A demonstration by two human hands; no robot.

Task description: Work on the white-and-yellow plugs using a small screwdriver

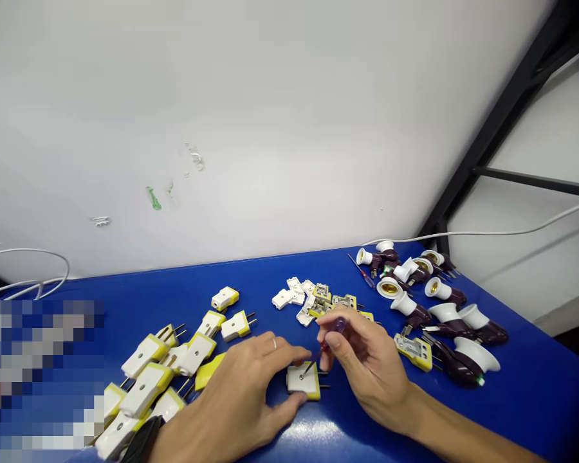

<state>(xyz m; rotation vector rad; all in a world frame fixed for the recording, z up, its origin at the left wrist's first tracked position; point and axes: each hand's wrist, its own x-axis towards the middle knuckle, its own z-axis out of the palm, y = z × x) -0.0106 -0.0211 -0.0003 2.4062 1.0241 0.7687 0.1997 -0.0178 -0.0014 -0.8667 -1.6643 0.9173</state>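
A white-and-yellow two-pin plug [303, 384] lies flat on the blue table, its pins pointing right. My left hand [251, 386] grips it, the thumb at its near edge and the index finger by its far edge. In my right hand [374, 366] is a small screwdriver [338, 326] with a dark purple-red handle, pinched between thumb and fingers. The screwdriver's tip meets the screw hole in the middle of the plug's white face. Left of my left hand lie several similar plugs [147, 388] in a loose pile.
White cover pieces [294, 292] and opened yellow plug halves [343, 301] lie beyond my hands. Several maroon-and-white lamp holders [446, 315] crowd the right side, near a second screwdriver [367, 278]. A white wall [270, 161] borders the blue table [174, 286] at the back.
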